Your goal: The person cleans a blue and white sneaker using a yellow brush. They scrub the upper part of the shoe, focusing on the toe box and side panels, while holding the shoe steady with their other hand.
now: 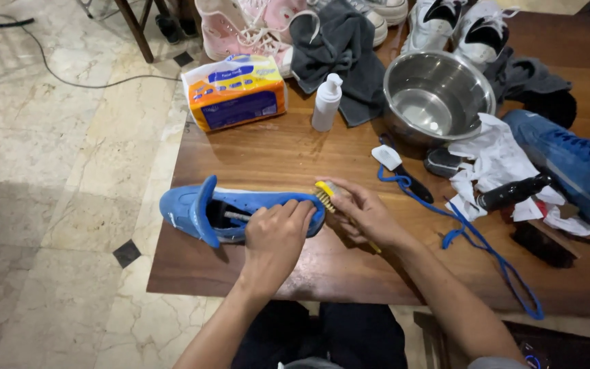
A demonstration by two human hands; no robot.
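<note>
A blue shoe [192, 208] lies on its side at the front left of the wooden table [274, 157], tongue pulled out. My left hand [274, 236] presses down on the shoe's middle and holds it still. My right hand [363, 212] grips a small yellow-bristled brush [325, 195] whose bristles touch the toe end of the shoe. A blue shoelace [476, 242] trails loose across the table to the right of my right hand.
A steel bowl [438, 96], a white pump bottle [326, 102], an orange-and-blue tissue pack [235, 92], grey cloths, crumpled white tissues, other brushes and a second blue shoe [575, 167] crowd the back and right. Pink and white shoes stand at the far edge.
</note>
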